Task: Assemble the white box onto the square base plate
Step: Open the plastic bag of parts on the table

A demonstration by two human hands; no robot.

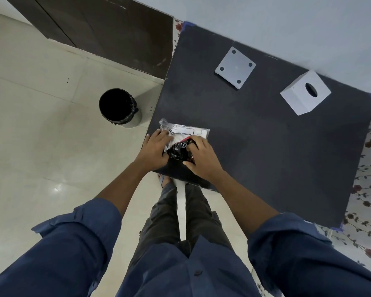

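A white box (pixel 303 95) with an oval hole in its top stands at the far right of the dark table (pixel 255 136). To its left lies the square white base plate (pixel 235 67), with a dark hole near each corner. Far from both, at the table's near left corner, a clear plastic bag (pixel 184 133) holds small dark parts and a printed label. My left hand (pixel 156 148) grips the bag's left side. My right hand (pixel 201 156) presses and pinches its right side.
A round bin (pixel 119 107) lined with a black bag stands on the tiled floor left of the table. A dark cabinet (pixel 99 24) runs along the far wall. A floral cloth (pixel 368 189) shows under the table's right edge.
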